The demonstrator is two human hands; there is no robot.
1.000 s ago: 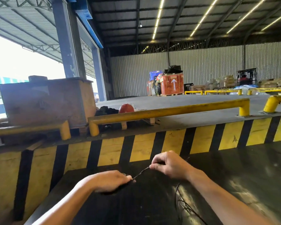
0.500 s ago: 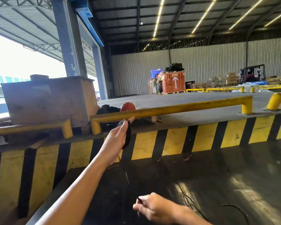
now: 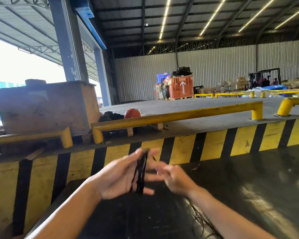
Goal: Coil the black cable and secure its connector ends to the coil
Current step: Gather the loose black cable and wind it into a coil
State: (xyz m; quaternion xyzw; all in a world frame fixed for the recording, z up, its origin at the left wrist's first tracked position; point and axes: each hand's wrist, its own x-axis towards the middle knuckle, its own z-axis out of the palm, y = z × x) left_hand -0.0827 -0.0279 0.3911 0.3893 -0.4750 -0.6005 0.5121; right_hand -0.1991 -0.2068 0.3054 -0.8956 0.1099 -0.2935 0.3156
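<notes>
A narrow coil of black cable (image 3: 141,173) stands upright across the palm of my left hand (image 3: 121,178), looped between thumb and fingers, which are spread. My right hand (image 3: 173,176) is just to the right of the coil, blurred by motion, fingers pointing toward it. Whether it pinches a strand I cannot tell. More loose black cable (image 3: 199,219) lies on the dark surface below my right forearm. No connector end is clearly visible.
I stand at a dark shiny surface (image 3: 248,187) backed by a yellow-and-black striped wall (image 3: 214,145). Yellow guard rails (image 3: 176,116) run along the dock above it. A wooden crate (image 3: 45,106), a red helmet (image 3: 132,113) and stacked goods (image 3: 180,87) sit beyond.
My left hand has come down from the rail height toward the middle with the coil. My right hand has risen from the bottom edge up beside the coil.
</notes>
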